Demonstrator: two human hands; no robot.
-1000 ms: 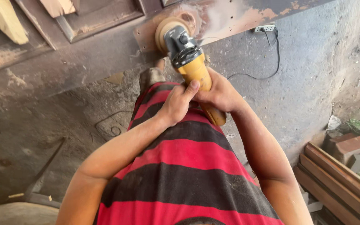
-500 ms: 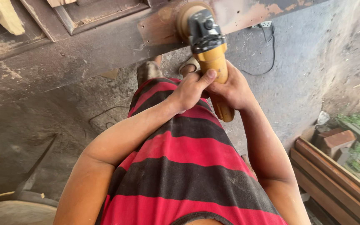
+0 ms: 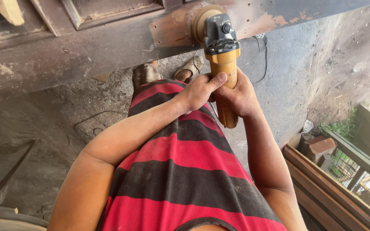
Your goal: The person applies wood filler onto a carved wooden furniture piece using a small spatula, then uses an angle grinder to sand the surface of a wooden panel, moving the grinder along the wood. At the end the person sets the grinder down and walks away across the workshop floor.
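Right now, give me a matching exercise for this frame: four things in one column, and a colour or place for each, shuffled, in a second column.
Things:
1. angle grinder
2. shirt
3. sandal
4. brick

Descriptions:
A. red and black stripes
B. on the ground at lower right, beside the wooden frames
C. yellow body, gripped by the left hand and the right hand, disc against the brown panel
D. on a foot, on the concrete below the panel's edge

Pairs: 1-C, 2-A, 3-D, 4-B

Both hands [image 3: 219,92] grip a yellow grinder [image 3: 221,55] against the wooden door [image 3: 108,47].
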